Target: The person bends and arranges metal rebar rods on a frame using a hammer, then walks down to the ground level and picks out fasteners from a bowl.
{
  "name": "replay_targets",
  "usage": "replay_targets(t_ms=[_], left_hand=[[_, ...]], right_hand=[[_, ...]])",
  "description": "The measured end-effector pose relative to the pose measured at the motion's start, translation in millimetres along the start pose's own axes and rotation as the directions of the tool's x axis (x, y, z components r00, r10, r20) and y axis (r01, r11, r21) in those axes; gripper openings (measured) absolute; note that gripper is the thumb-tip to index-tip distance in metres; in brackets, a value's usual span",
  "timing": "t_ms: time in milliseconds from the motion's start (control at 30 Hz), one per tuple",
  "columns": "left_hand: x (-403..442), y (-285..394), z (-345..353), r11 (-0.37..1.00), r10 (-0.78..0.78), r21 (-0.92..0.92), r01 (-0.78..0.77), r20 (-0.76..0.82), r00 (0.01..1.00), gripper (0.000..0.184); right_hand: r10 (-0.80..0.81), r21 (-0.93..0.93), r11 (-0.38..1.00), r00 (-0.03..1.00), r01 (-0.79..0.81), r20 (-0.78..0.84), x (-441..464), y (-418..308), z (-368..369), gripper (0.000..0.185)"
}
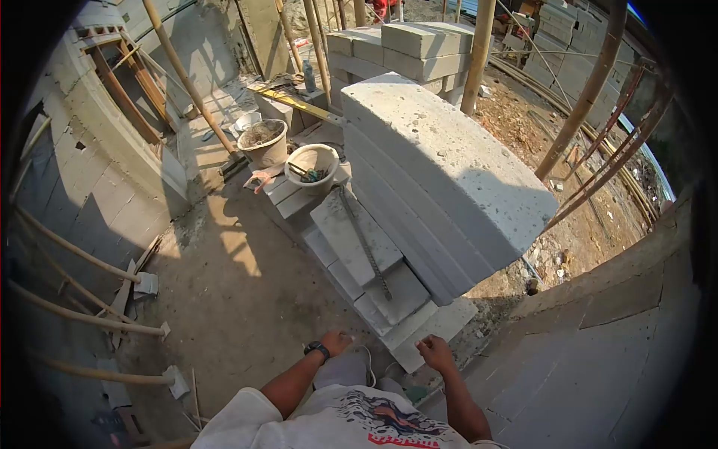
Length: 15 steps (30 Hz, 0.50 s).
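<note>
My left hand (pixel 338 343), with a dark watch on its wrist, hangs low with the fingers curled in. A thin white cord (pixel 369 363) loops close beside it; whether the hand holds it I cannot tell. To the right, my right hand (pixel 434 350) is also curled, thumb near the fingertips, over the lowest pale blocks (pixel 426 334). Anything inside either hand is hidden. In front of me stands a tall stack of large grey-white blocks (pixel 441 150). Beside it, a long dark toothed strip, perhaps a saw blade (pixel 363 239), lies on a lower block (pixel 340 232).
Two pale buckets (pixel 263 142) (pixel 314 166) stand left of the stack. A yellow level (pixel 295 103) and a bottle (pixel 309 75) lie beyond. Bamboo poles (pixel 187 75) lean around the site. Block walls (pixel 598 352) rise at both sides, with a bare floor (pixel 247 314) between.
</note>
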<state>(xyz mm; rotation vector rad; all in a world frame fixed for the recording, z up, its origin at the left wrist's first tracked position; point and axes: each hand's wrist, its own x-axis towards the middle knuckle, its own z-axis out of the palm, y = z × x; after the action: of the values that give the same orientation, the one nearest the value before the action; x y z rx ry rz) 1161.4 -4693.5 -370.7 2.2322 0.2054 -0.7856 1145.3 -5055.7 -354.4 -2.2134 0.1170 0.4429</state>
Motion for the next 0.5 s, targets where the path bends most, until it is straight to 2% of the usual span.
replay_targets(t_ms=[67,133,167,233,400,433,500], left_hand=[[-5.5,-96.0,22.4,0.955,-0.218,0.217,0.201,0.059,0.974,0.068],[-44.6,-123.5,19.1,0.904,-0.359,0.276,0.328,0.069,0.931,0.069],[-54.0,-136.9,13.5,0.910,-0.367,0.239,0.339,0.081,0.927,0.070],[-68.5,-163.4,2.2,0.918,-0.382,0.162,0.363,0.111,0.917,0.072],[-62.3,-219.5,-57.8,0.853,-0.518,-0.070,0.517,0.017,0.855,0.070],[-61.9,-236.3,-86.0,0.840,-0.536,-0.104,0.532,-0.008,0.844,0.069],[-51.2,-289.7,-124.3,0.857,-0.491,-0.197,0.477,-0.027,0.871,0.068]], right_hand=[[-0.054,0.032,0.998,0.997,0.053,0.053,24.2,-47.4,-16.6,0.037],[-0.083,0.078,0.994,0.990,0.074,0.113,56.4,-81.3,-12.9,0.036],[-0.153,0.068,0.987,0.981,0.145,0.120,74.4,-93.1,-4.5,0.036],[-0.150,0.049,0.988,0.977,0.144,0.150,107.0,-127.7,20.4,0.036],[-0.228,-0.036,0.968,0.933,0.247,0.278,168.8,-240.9,130.3,0.034],[-0.163,0.015,0.986,0.921,0.169,0.353,175.0,-270.1,159.2,0.036],[-0.207,-0.157,0.940,0.871,0.304,0.445,181.7,-325.9,219.8,0.037]])
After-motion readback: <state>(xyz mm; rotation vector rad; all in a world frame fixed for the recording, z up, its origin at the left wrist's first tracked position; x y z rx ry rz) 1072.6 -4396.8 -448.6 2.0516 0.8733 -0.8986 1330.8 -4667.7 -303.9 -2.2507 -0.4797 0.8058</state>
